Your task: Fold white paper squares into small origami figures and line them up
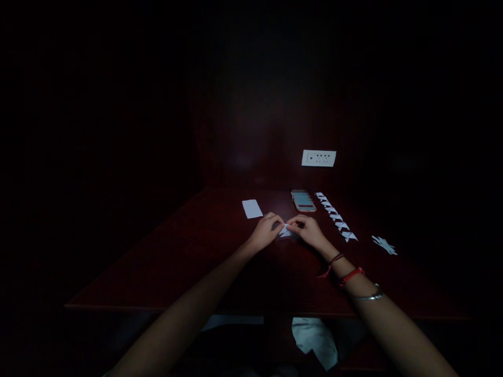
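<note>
Over the middle of the dark red table (188, 251), a small folded piece of white paper (286, 231) is held between my two hands. My left hand (268, 230) pinches its left side, thumb and fingers closed on it. On the opposite side my right hand (309, 229) pinches the paper in the same way. The fingers hide part of the folds. Just beyond my left hand lies a flat white sheet of paper (252, 208). To the right, several folded white paper pieces (333, 213) lie in a slanting row.
A phone (303, 201) with its screen lit lies behind my right hand. Loose white paper strips (384, 245) are piled at the right. A white socket panel (318, 158) is on the back wall. Pale cloth (315, 340) shows below the table's front edge. The surroundings are very dark.
</note>
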Available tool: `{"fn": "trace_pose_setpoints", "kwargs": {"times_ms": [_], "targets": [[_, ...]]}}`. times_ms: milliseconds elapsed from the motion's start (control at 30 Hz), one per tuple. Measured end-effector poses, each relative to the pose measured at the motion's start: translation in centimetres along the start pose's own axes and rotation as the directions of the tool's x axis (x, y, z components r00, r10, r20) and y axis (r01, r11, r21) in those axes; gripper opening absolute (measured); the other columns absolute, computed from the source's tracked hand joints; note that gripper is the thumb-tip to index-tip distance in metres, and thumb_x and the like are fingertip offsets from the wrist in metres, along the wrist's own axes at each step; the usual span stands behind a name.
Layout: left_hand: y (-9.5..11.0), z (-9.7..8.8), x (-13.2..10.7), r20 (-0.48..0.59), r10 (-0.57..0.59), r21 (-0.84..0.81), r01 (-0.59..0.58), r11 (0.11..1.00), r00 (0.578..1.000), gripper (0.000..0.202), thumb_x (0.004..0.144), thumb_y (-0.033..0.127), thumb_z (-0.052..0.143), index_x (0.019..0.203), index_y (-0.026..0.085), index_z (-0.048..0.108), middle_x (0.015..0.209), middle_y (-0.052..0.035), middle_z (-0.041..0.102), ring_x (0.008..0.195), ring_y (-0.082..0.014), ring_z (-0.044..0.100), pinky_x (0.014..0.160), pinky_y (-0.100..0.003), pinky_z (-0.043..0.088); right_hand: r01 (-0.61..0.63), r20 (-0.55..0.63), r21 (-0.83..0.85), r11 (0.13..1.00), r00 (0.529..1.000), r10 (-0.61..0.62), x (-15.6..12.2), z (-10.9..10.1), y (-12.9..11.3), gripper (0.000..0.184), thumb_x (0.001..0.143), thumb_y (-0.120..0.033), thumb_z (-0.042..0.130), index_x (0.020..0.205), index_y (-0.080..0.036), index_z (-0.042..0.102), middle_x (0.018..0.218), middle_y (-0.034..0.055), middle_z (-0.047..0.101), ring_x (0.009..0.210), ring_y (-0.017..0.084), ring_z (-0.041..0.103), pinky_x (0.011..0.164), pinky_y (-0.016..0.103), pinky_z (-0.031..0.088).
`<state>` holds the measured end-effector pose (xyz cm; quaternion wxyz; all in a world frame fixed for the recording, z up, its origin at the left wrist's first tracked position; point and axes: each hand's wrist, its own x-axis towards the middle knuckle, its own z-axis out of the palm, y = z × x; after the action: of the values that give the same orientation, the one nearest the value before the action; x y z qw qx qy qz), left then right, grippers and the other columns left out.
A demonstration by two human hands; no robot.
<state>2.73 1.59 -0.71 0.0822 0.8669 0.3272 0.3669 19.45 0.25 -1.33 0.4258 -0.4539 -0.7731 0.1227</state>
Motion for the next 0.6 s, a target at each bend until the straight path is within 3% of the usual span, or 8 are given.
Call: {"fn": "trace_pose_setpoints", "kwargs": {"times_ms": [167, 367, 600], "targets": [[0.7, -0.6, -0.1, -0.044, 0.050, 0.015, -0.049, 0.999, 0.998, 0.013, 0.076, 0.019, 0.040, 0.074, 0.016, 0.052, 0.078, -0.0015, 0.045, 0.079, -0.0125, 0.045, 0.073, -0.024, 0.036, 0.058, -0.026, -0.033, 0.998, 0.998, -0.059, -0.3, -0.2, -1.0, 0.016, 0.070, -0.028, 0.049, 0.072, -0.016, 0.060, 0.068, 0.0022, 0.056, 0.063, 0.011, 0.048, 0.058, 0.022, 0.036], [1.2, -0.9, -0.3, -0.017, 0.109, 0.075, -0.108, 0.991, 0.994, 0.011, 0.074, 0.017, 0.042, 0.073, 0.016, 0.053, 0.082, -0.0022, 0.044, 0.081, -0.0133, 0.044, 0.075, -0.026, 0.035, 0.173, 0.011, -0.101, 0.980, 0.985, -0.173, -0.6, -0.4, -2.0, 0.013, 0.071, -0.019, 0.046, 0.068, -0.016, 0.059, 0.064, 0.0012, 0.052, 0.062, 0.010, 0.046, 0.059, 0.022, 0.034], [1.7, -1.6, -0.1, -0.020, 0.127, 0.009, -0.127, 0.992, 0.992, 0.009, 0.072, 0.017, 0.045, 0.068, 0.016, 0.053, 0.089, -0.0024, 0.041, 0.085, -0.0132, 0.043, 0.077, -0.026, 0.035, 0.174, 0.039, -0.026, 0.984, 0.984, -0.173, -0.2, -0.8, -2.4, 0.008, 0.065, -0.012, 0.048, 0.061, -0.014, 0.055, 0.062, -0.0008, 0.047, 0.060, 0.009, 0.044, 0.056, 0.020, 0.033]]}}
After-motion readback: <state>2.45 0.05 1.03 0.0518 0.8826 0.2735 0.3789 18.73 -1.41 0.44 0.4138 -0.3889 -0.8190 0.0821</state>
